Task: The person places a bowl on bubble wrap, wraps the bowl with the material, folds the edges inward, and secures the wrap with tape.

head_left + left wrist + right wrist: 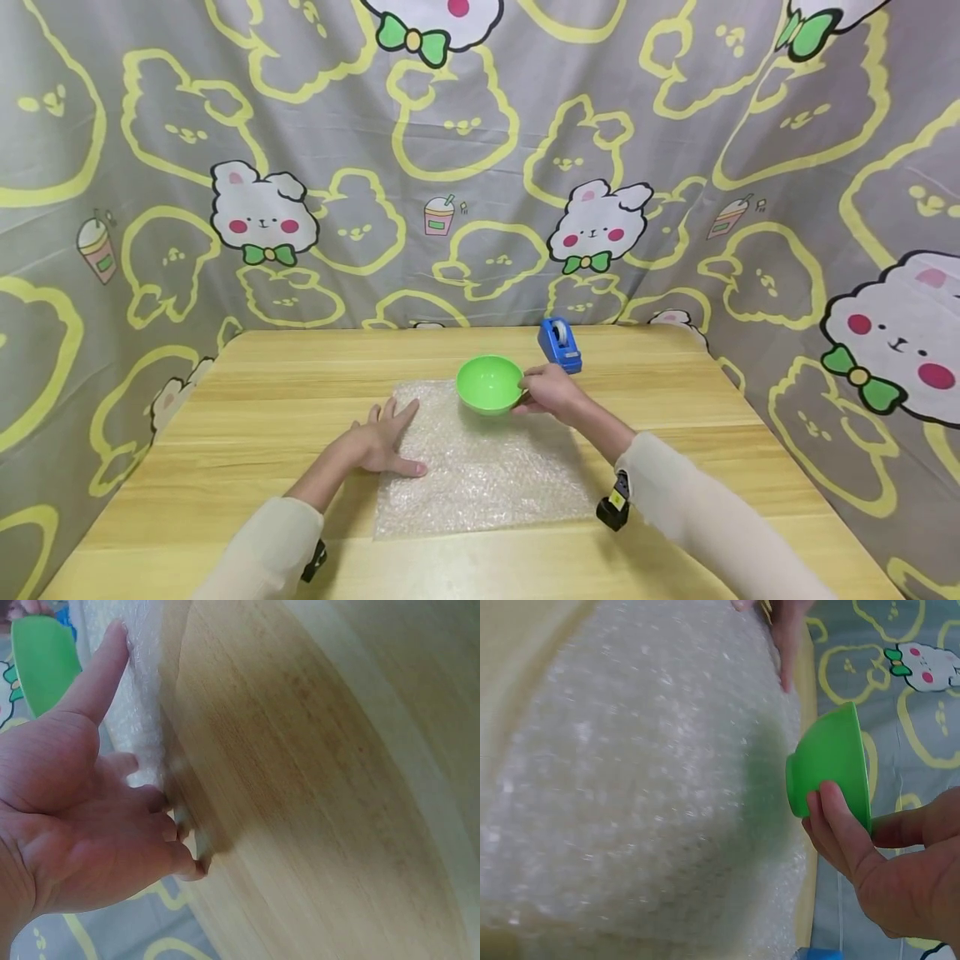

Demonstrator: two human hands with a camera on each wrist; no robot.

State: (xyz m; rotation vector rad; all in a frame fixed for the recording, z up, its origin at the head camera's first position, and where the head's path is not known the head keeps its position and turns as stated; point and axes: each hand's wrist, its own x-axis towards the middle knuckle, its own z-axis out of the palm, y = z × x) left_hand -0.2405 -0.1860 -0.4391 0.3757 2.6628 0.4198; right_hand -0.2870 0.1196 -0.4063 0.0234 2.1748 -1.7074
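At the left edge of the bubble wrap (480, 492), the left hand (386, 442) spreads its fingers, gripping nothing, while beyond, the right hand (552, 390) pinches the green bowl (489, 385) above the wrap, seemingly positioning it, which next calls for gentle lowering.

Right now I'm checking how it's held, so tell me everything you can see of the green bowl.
The green bowl is plain, glossy and plastic-looking, with a round rim, sloping wall and narrower foot. It is empty and mouth-up, held above the bubble wrap. The right hand grips its side, fingers against the outer wall.
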